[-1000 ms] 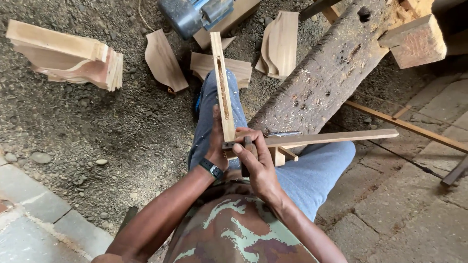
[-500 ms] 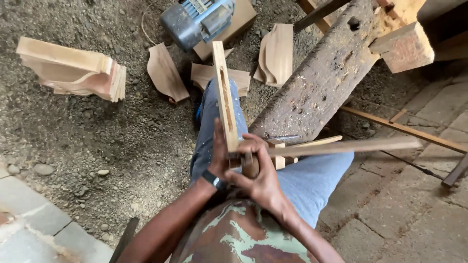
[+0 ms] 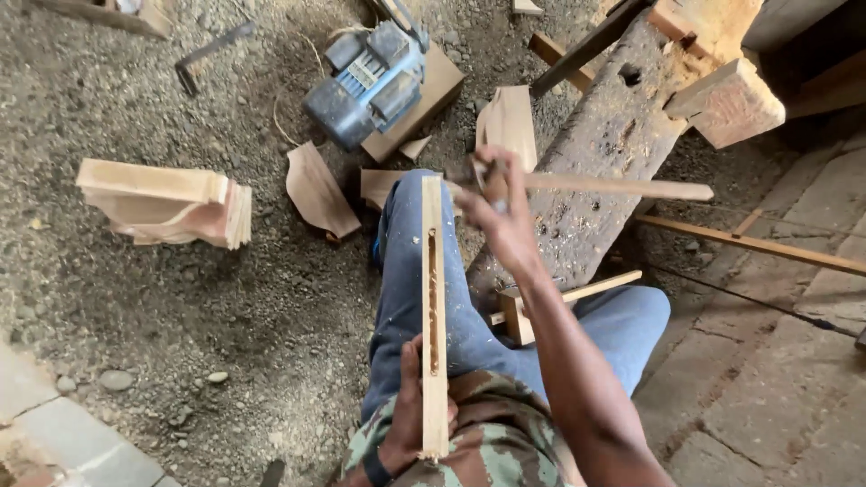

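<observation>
- A seated person's left hand (image 3: 408, 417) clamps the near end of a slotted strip of wood (image 3: 432, 316), which lies lengthwise along the left thigh with its far end over the knee and its row of long slots facing up
- The right hand (image 3: 502, 209), raised beyond the knee, is closed around one end of a thin wooden slat (image 3: 618, 187) that points off to the right; the hand is blurred, so whether it also holds a small tool cannot be told
- Doing this well looks a matter of support: the strip should stay flat on the leg, the thumb kept clear of the slots, the grip firm enough that nothing twists when the slat meets it
- Lining the slat's end square to a slot before pressing would likely spare the thin walls between slots from splitting
- A weathered timber beam (image 3: 604, 171) runs diagonally just beside the right knee, dusted with chips (a ready rest if the thigh proves too soft)
- On the gritty ground ahead sit a blue power tool (image 3: 365, 86) on a flat board (image 3: 433, 90), several curved offcuts (image 3: 317, 189) and a stack of cut pieces (image 3: 171, 200) to the left, all well apart from the hands
- A small wooden block (image 3: 516, 316) rests between the legs, near the beam
</observation>
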